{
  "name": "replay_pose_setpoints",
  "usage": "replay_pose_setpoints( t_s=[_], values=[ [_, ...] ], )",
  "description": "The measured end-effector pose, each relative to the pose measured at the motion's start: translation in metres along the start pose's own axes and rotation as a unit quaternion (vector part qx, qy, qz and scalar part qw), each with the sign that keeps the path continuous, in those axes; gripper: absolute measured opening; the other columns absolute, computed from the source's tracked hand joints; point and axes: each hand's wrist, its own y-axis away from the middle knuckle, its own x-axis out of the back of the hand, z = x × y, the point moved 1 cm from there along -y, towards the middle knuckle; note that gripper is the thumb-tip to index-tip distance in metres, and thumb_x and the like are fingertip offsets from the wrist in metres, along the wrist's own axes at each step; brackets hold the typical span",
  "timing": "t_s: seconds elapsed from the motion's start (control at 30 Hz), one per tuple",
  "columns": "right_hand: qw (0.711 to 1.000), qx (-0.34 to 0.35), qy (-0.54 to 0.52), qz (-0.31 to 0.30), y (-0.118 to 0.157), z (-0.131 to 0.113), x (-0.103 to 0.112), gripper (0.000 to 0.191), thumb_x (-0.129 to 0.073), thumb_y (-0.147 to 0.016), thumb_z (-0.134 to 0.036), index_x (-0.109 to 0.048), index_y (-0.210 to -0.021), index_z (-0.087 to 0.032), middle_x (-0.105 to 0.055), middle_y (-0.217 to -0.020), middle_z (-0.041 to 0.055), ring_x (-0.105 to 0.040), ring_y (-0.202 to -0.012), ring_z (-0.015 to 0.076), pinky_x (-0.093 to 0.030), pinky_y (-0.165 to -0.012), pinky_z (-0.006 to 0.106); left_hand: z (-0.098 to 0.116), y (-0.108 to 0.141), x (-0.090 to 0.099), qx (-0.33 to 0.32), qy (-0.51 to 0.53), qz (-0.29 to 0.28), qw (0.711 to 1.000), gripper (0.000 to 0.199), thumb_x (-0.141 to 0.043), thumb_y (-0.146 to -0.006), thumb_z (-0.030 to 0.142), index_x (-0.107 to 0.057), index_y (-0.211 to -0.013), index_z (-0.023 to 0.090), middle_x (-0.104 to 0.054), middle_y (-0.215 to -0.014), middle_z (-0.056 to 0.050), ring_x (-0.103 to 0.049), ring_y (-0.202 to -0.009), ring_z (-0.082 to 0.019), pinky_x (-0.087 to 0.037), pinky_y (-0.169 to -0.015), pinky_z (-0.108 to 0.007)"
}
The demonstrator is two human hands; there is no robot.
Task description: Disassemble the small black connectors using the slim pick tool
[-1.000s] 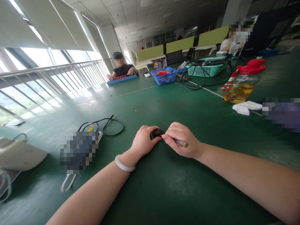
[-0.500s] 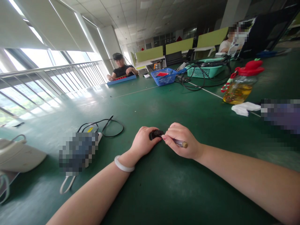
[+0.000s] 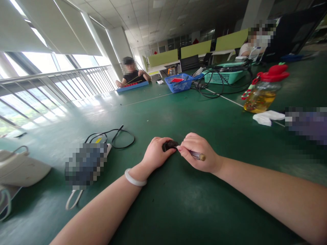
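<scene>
My left hand (image 3: 157,153) is closed around a small black object (image 3: 170,145) on the green table (image 3: 163,211), thumb on the near side and fingers on the far side. In my right hand (image 3: 199,153) is a slim tool with a clear purplish handle (image 3: 196,155) and a tan end, gripped between thumb and fingers. Its front tip reaches the right edge of the black object; whether it touches is too small to tell. A white bangle (image 3: 135,178) circles my left wrist.
A black cable (image 3: 124,147) and a blurred-out item (image 3: 87,165) lie at left, near a white device (image 3: 22,168). Farther back are a blue basket (image 3: 178,85), a green basket (image 3: 223,77), a red-lidded jar (image 3: 263,97) and a white cloth (image 3: 267,118). Two people sit beyond.
The far person at the blue tray has raised one hand slightly. My hands, the black object and the tool are almost unchanged.
</scene>
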Motion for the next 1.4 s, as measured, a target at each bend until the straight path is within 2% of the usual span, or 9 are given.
replay_pose_setpoints(
  t_s=[0.5,0.93,1.4],
  values=[
    [1.0,0.004,0.008,-0.024,-0.0006,-0.0004,-0.0015,0.032,-0.044,-0.091,-0.022,-0.048,-0.06,-0.019,-0.053,-0.055,-0.0004,-0.045,-0.057,0.0129,-0.036,-0.065,0.029,0.0024,0.0001,0.0011,0.01,-0.002,-0.001,1.0,0.029,-0.065,-0.076,0.027,-0.067,-0.104,0.024,-0.07,-0.1,-0.002,-0.058,-0.099,-0.023,-0.047,-0.09,-0.037],
    [0.997,0.06,0.042,-0.019,-0.0017,-0.0035,-0.0003,0.032,-0.044,-0.09,-0.021,-0.047,-0.058,-0.019,-0.047,-0.054,-0.0014,-0.04,-0.054,0.0117,-0.035,-0.065,0.029,0.0026,-0.0001,0.0014,0.012,0.006,-0.002,1.0,0.034,-0.067,-0.073,0.026,-0.065,-0.108,0.023,-0.069,-0.103,-0.002,-0.058,-0.099,-0.023,-0.046,-0.09,-0.036],
    [1.0,0.003,0.011,-0.019,-0.0006,0.0007,-0.0017,0.034,-0.043,-0.091,-0.022,-0.046,-0.057,-0.019,-0.05,-0.053,-0.0016,-0.042,-0.054,0.0119,-0.036,-0.065,0.029,0.0037,0.0001,0.0016,0.007,-0.003,-0.003,1.0,0.025,-0.065,-0.076,0.028,-0.066,-0.102,0.025,-0.069,-0.099,0.0,-0.058,-0.096,-0.022,-0.046,-0.088,-0.036]
  ],
)
